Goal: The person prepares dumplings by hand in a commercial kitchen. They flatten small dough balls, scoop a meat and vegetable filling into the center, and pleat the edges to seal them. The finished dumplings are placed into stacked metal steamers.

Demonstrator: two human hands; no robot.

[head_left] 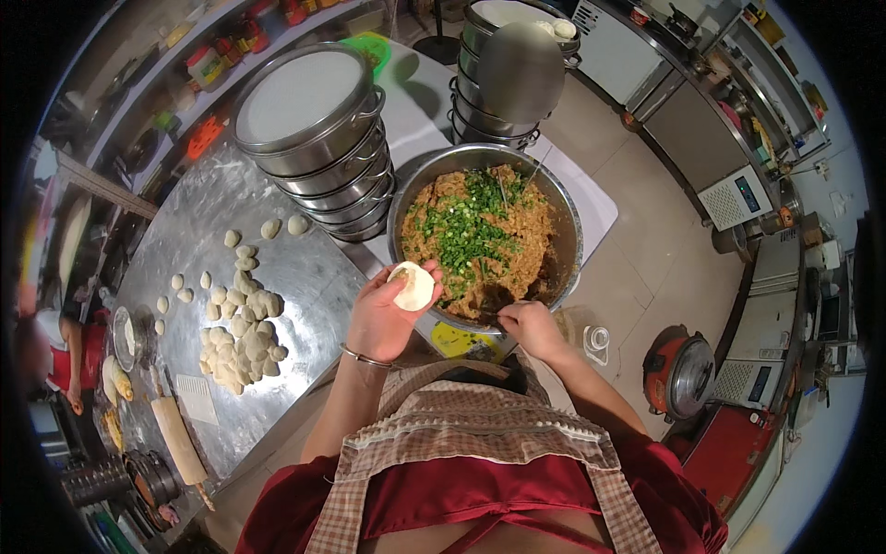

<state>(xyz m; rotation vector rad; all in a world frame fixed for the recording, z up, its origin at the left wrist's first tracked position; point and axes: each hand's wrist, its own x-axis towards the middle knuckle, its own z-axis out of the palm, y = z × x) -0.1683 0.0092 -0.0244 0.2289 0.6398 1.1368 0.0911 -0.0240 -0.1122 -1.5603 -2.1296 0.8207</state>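
Observation:
In my left hand point(387, 305), a flat round dough wrapper point(415, 288) rests across the fingers, with a little filling on it near my thumb. In front of me stands a large steel bowl point(576, 242) of brownish filling point(533, 239) topped with chopped green onion point(460, 239). My right hand point(533, 328) is at the bowl's near rim, fingers closed on a thin handle; the tool's other end is hidden in the dark hollow of the filling. Chopsticks or thin rods point(540, 166) stick up at the bowl's far right. Dough pieces point(242, 346) lie heaped on the steel table point(291, 367) to the left.
Stacked steel steamers point(311, 149) stand left of the bowl, another stack point(474, 90) behind it. A rolling pin point(178, 440), a white scraper point(197, 399) and a small bowl point(127, 339) lie on the left table. Another person point(73, 353) is at far left. A red cooker point(678, 374) stands on the right.

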